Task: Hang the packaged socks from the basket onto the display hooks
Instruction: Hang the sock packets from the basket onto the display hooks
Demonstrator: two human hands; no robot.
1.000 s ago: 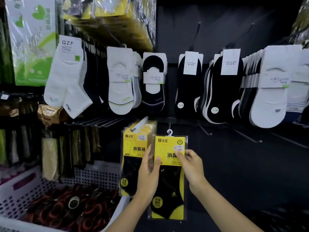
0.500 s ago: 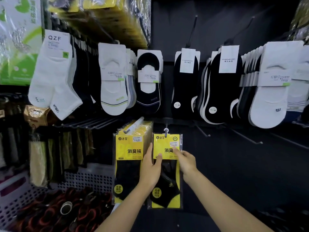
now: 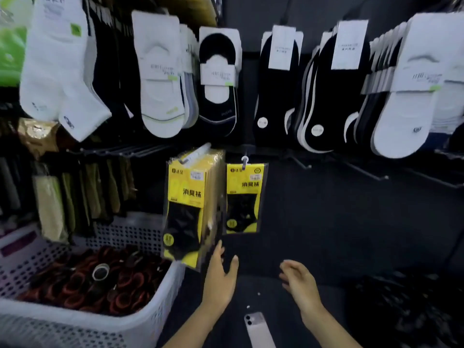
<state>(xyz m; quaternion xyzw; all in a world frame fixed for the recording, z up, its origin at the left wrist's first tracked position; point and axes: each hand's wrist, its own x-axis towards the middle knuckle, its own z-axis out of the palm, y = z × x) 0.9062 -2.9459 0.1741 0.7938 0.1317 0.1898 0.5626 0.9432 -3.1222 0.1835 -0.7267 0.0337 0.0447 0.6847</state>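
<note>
A single yellow-and-black sock pack [image 3: 243, 197] hangs by its white hanger from a display hook at mid-height. Left of it a thick stack of the same yellow packs [image 3: 187, 209] hangs on the neighbouring hook. My left hand [image 3: 221, 275] is below that stack, fingers spread, its fingertips near the stack's bottom edge, holding nothing. My right hand [image 3: 298, 280] hovers lower right of the single pack with fingers loosely apart and nothing in it. The white perforated basket [image 3: 140, 320] stands at lower left, holding dark and red-trimmed sock packs [image 3: 95, 280].
White and black loose socks [image 3: 281, 84] hang in a row above. Bare hooks [image 3: 364, 172] jut out to the right at mid-height. Olive and beige packs [image 3: 75, 197] hang at left. A pale phone [image 3: 258, 330] lies on the dark surface between my arms.
Both hands have let go of the single yellow pack, which now hangs on its hook, and have dropped down away from it. The view has tilted downward.
</note>
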